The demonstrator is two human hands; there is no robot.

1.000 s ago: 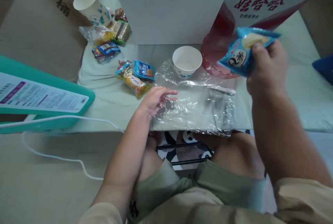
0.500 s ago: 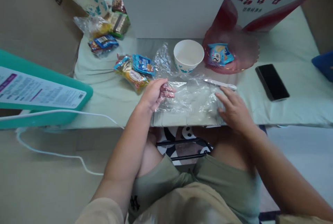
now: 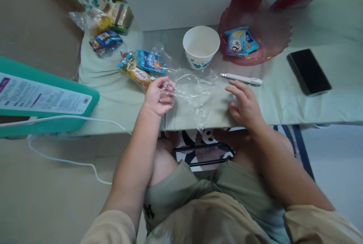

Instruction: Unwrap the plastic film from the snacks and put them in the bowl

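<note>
Clear plastic bag [image 3: 195, 93]: on near table edge, centre, crumpled. Thin, light, limp, prob. slippery; best pinched at edges. Left hand [image 3: 157, 94] fist closed on its left edge. Right hand [image 3: 246, 104] spread flat, fingers wide, at right edge. Paper bowl [image 3: 200, 46] just beyond.

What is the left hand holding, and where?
The left hand pinches the clear plastic bag at its left edge. The right hand rests flat at the bag's right side, gripping nothing.
</note>
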